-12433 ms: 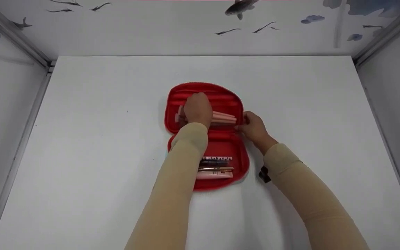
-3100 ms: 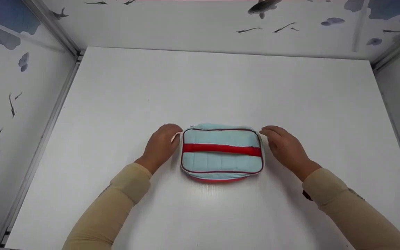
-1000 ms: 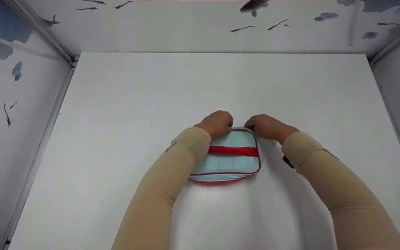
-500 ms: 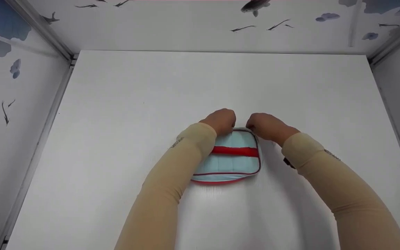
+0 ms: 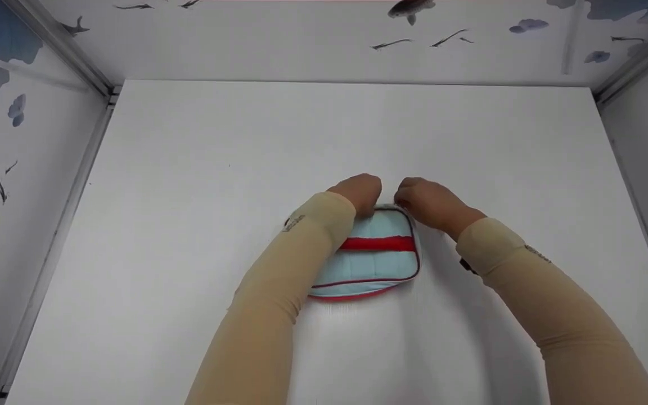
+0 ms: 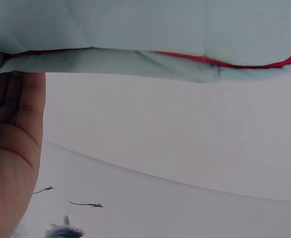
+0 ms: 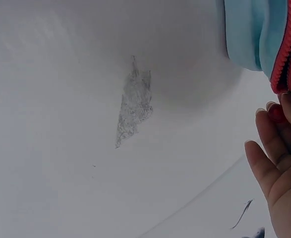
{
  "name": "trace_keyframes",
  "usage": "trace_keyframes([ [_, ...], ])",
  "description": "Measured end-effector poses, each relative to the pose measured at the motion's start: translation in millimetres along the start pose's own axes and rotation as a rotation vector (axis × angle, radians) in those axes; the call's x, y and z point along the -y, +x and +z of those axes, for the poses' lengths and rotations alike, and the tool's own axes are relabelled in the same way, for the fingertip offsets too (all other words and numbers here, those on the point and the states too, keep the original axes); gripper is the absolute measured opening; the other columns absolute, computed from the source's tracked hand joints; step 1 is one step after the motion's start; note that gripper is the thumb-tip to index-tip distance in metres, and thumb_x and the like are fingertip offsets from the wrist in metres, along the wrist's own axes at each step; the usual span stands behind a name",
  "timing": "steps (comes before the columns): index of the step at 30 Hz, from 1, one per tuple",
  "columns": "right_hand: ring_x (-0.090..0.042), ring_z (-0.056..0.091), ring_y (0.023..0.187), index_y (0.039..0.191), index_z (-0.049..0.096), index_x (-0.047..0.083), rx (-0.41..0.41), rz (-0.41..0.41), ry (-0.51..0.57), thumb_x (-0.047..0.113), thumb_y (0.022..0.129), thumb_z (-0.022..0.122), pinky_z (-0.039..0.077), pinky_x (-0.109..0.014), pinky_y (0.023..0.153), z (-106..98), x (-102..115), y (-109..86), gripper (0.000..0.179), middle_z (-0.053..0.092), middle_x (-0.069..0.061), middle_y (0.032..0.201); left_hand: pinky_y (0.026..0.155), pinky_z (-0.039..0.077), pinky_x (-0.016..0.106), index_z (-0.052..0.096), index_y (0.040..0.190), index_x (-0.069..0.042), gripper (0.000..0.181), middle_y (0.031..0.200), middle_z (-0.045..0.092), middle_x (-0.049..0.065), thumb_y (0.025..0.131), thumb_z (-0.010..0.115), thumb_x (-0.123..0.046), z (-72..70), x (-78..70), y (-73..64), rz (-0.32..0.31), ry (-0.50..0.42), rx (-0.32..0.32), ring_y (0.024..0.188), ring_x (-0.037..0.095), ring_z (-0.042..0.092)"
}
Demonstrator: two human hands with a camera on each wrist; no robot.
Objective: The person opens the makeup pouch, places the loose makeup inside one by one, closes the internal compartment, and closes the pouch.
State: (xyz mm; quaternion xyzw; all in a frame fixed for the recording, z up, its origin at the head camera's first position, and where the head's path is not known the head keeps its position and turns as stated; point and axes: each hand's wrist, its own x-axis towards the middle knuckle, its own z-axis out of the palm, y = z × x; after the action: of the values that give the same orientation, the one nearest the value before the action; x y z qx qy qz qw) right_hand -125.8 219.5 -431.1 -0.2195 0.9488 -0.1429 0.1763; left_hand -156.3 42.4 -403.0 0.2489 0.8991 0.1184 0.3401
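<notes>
A light blue pencil case [image 5: 377, 265] with red piping and a red strap [image 5: 383, 243] lies folded over on the table, its outside facing up. At its back edge my left hand [image 5: 360, 194] grips the fabric, thumb and fingers on either side of the rim in the left wrist view. My right hand [image 5: 433, 203] is at the back right corner. The right wrist view shows the red zipper [image 7: 287, 49] with its teeth parted, and a red zipper pull [image 7: 276, 113] pinched between thumb and fingers. My left forearm hides the case's left part in the head view.
The case rests on a white table [image 5: 189, 253]. Panels printed with fish and blue blotches, such as the back wall [image 5: 279, 45], enclose the table at the back and sides. A grey scuffed patch [image 7: 135, 104] marks the surface in the right wrist view.
Earlier the case lay open with brushes, pens and a tube inside; then it was folded over. My left hand moved from its left end to the back edge. Lately both hands shifted only slightly.
</notes>
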Motion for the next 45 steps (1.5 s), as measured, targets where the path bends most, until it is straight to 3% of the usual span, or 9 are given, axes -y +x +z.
trace_keyframes([
  [8, -0.029, 0.061, 0.105, 0.111, 0.071, 0.005, 0.007, 0.009, 0.003, 0.007, 0.091, 0.066, 0.05, -0.043, 0.093, -1.0, 1.5, 4.2, 0.021, 0.065, -0.011, 0.109, 0.065, 0.046, 0.03, 0.067, 0.101, -0.008, 0.013, 0.086, 0.06, 0.005, 0.09, 0.064, -0.014, -3.7, 6.4, -7.1, -0.046, -0.083, 0.019, 0.078, 0.02, 0.053],
  [13, -0.029, 0.061, 0.106, 0.114, 0.07, 0.006, 0.013, 0.032, 0.005, 0.006, 0.091, 0.065, 0.05, -0.043, 0.094, -1.5, -2.5, 2.6, 0.023, 0.065, -0.01, 0.11, 0.063, 0.044, 0.03, 0.065, 0.097, -0.005, 0.011, 0.084, 0.056, 0.006, 0.088, 0.064, -0.012, -8.1, 16.8, -12.2, -0.064, -0.12, -0.005, 0.075, 0.02, 0.05],
  [18, -0.029, 0.061, 0.107, 0.112, 0.069, 0.003, -0.031, 0.036, 0.02, 0.002, 0.091, 0.063, 0.05, -0.044, 0.093, 1.4, -7.7, -3.7, 0.022, 0.065, -0.011, 0.11, 0.059, 0.041, 0.028, 0.06, 0.09, -0.004, 0.006, 0.079, 0.05, 0.004, 0.086, 0.062, -0.009, -7.9, 36.1, -14.3, -0.131, -0.178, -0.088, 0.071, 0.019, 0.045],
  [22, -0.029, 0.06, 0.108, 0.112, 0.069, 0.003, -0.039, 0.064, 0.064, 0.003, 0.092, 0.062, 0.049, -0.044, 0.094, 4.0, -6.7, -9.3, 0.021, 0.064, -0.011, 0.11, 0.059, 0.041, 0.028, 0.061, 0.088, -0.002, 0.005, 0.08, 0.053, 0.005, 0.085, 0.06, -0.006, -3.7, 47.3, -15.4, -0.147, -0.208, -0.172, 0.071, 0.019, 0.044],
  [33, -0.027, 0.062, 0.095, 0.11, 0.069, 0.0, -0.057, 0.072, 0.093, 0.005, 0.09, 0.064, 0.053, -0.043, 0.086, 15.5, 6.4, -27.9, 0.021, 0.066, -0.013, 0.103, 0.073, 0.051, 0.031, 0.067, 0.096, 0.002, 0.013, 0.094, 0.067, 0.014, 0.085, 0.059, -0.001, 8.6, 54.2, -23.2, -0.245, -0.283, -0.408, 0.074, 0.018, 0.047],
  [39, -0.025, 0.06, 0.091, 0.111, 0.069, 0.0, -0.046, 0.136, 0.168, 0.01, 0.092, 0.061, 0.053, -0.042, 0.084, 26.6, 15.9, -35.1, 0.023, 0.065, -0.012, 0.103, 0.073, 0.051, 0.032, 0.066, 0.095, 0.001, 0.012, 0.092, 0.066, 0.014, 0.087, 0.058, -0.003, 8.3, 57.7, -29.0, -0.315, -0.332, -0.466, 0.075, 0.018, 0.048],
  [45, -0.028, 0.06, 0.095, 0.11, 0.069, 0.0, -0.167, 0.187, 0.137, 0.012, 0.094, 0.058, 0.051, -0.044, 0.087, 16.0, 8.7, -25.8, 0.022, 0.064, -0.013, 0.103, 0.064, 0.044, 0.03, 0.056, 0.08, -0.002, 0.007, 0.077, 0.053, 0.007, 0.082, 0.06, -0.008, 7.7, 63.2, -34.6, -0.347, -0.553, -0.457, 0.071, 0.018, 0.042],
])
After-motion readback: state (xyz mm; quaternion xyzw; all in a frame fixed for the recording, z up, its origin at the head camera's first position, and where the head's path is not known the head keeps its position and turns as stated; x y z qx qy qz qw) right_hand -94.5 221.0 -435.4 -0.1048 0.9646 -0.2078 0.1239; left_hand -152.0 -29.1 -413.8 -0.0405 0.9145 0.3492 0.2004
